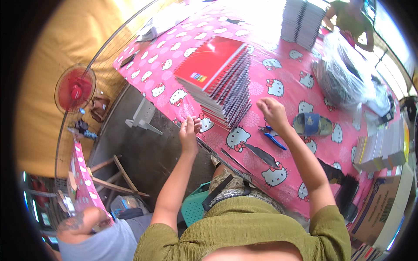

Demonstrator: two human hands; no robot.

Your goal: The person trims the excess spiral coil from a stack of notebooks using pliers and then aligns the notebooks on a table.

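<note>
Left hand (189, 128), notebook stack (217, 80) slanting away rightward

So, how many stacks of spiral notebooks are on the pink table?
2. A red-covered stack lies in front of the left hand. A paler stack stands at the far edge. The book piles on the right show no spirals.
</note>
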